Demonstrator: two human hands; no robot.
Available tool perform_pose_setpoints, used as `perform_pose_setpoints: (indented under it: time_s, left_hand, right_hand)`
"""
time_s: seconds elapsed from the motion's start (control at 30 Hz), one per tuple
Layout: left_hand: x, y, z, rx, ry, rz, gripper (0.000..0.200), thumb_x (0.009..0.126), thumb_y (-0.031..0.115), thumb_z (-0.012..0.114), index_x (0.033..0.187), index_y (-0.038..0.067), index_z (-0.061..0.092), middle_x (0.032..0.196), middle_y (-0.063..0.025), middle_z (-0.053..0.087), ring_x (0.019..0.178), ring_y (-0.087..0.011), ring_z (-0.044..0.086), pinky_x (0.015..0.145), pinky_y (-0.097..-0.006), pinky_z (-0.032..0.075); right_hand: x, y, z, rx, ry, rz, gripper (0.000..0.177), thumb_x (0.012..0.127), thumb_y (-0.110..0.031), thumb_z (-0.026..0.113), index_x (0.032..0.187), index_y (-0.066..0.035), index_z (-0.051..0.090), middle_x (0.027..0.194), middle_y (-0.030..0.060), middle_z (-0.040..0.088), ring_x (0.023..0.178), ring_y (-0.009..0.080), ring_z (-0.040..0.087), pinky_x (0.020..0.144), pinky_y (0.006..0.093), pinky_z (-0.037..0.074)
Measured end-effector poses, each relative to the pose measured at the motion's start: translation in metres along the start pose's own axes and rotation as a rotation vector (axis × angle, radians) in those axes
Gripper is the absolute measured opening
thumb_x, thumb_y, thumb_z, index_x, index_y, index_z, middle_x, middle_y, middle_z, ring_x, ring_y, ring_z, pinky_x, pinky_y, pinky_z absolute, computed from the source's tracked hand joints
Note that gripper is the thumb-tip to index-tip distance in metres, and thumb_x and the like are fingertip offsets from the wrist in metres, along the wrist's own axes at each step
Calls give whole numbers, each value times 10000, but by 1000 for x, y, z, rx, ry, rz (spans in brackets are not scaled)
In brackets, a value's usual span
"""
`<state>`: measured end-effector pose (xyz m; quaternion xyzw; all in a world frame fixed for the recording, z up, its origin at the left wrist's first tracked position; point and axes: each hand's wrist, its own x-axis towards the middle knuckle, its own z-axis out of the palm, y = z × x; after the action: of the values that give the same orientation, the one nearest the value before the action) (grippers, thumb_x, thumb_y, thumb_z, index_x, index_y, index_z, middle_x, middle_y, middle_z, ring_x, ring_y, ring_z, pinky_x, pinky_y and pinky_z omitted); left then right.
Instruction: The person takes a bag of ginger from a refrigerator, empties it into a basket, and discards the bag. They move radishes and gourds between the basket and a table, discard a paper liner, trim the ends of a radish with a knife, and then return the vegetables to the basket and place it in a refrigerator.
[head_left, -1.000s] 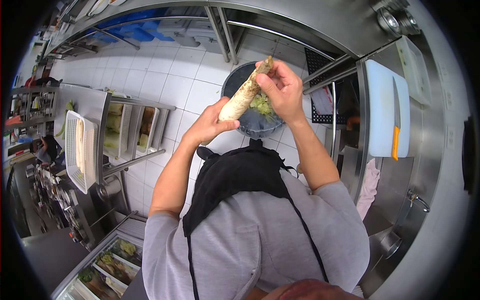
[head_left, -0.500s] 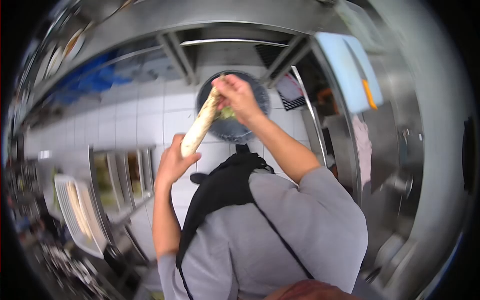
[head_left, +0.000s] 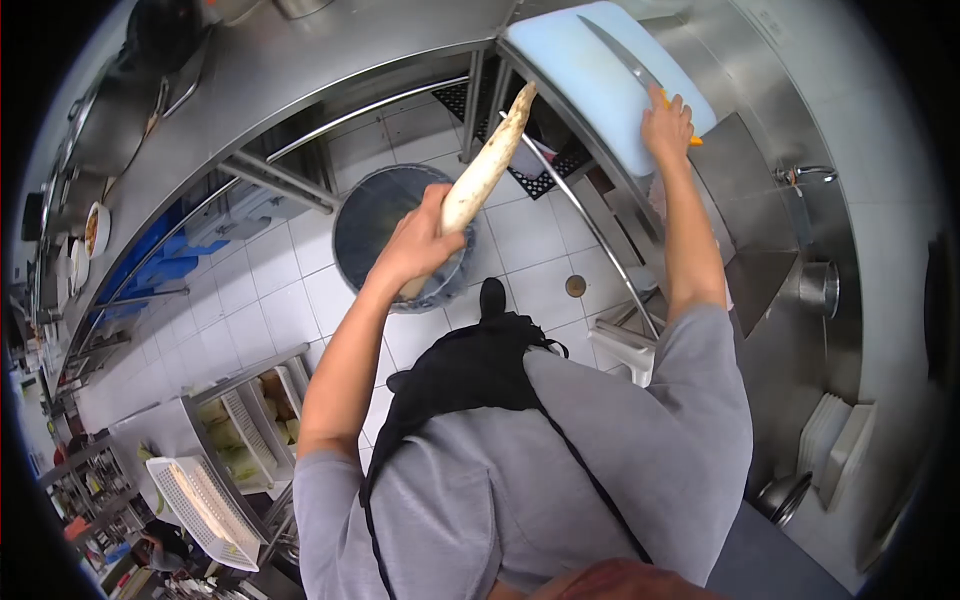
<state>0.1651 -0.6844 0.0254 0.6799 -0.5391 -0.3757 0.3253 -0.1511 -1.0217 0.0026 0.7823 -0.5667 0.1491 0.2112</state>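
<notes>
My left hand [head_left: 415, 242] is wrapped round the thick end of a long white radish [head_left: 490, 165]. Its brownish, tapering tip points up and to the right, and the lower end is partly hidden behind the hand. At the upper right, my right hand [head_left: 667, 128] has its fingers curled over the orange handle of a knife [head_left: 622, 54]. The blade lies flat across a light blue cutting board [head_left: 555, 48], pointing away from me. Beneath the radish stands a large dark bin [head_left: 352, 195] on the floor.
A steel counter [head_left: 330, 75] curves round the front and left. On the right are a tap [head_left: 805, 175] and a steel pot [head_left: 820, 290]. Lower left, a white perforated basket [head_left: 205, 510] stands beside several food trays [head_left: 235, 440]. A metal rail [head_left: 580, 225] runs below the board.
My right hand has left the radish's narrow end and moved right to the knife handle. The radish, held by my left hand alone, has swung so its tip points toward the board.
</notes>
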Motion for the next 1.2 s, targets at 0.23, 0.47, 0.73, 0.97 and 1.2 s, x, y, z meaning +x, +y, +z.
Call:
perform_pose_setpoints:
  time_s: [0.23, 0.47, 0.73, 0.97, 1.2]
  left_hand:
    - [111, 60, 44, 158, -78, 78, 628, 810, 234, 749, 1354, 116, 458, 1098, -267, 683, 1042, -460, 655, 890, -496, 502]
    - [168, 81, 56, 615, 6, 203, 588, 812, 218, 774, 1335, 159, 511, 1080, -207, 689, 965, -422, 684, 829, -516, 549]
    - [194, 93, 55, 652, 52, 268, 519, 815, 210, 756, 1294, 143, 567, 1073, -184, 690, 929, -404, 698, 810, -509, 559]
    - [197, 77, 61, 511, 59, 244, 547, 809, 167, 761, 1313, 139, 552, 1113, -194, 684, 988, -405, 681, 856, -472, 546]
    - [159, 4, 72, -464, -106, 123, 660, 774, -84, 758, 1352, 81, 484, 1200, -48, 619, 1151, -159, 558, 1011, -328, 441]
  right_hand:
    - [43, 46, 32, 145, -384, -29, 441, 950, -190, 510, 1384, -114, 498, 1092, 277, 651, 1016, 466, 655, 881, 551, 532]
    - [-7, 23, -66, 617, -201, 14, 256, 965, -217, 532, 1122, -16, 513, 784, 270, 677, 777, 490, 662, 753, 563, 519]
    - [-31, 13, -73, 541, -340, 26, 221, 999, -236, 540, 1066, -30, 497, 762, 262, 670, 750, 495, 649, 708, 580, 490]
    - [-10, 21, -40, 567, -659, 23, 261, 988, -275, 527, 1092, -40, 570, 900, 292, 696, 831, 492, 677, 736, 583, 530]
    - [17, 41, -45, 367, -298, 32, 258, 973, -224, 546, 1191, -89, 564, 914, 263, 675, 821, 449, 690, 741, 555, 545]
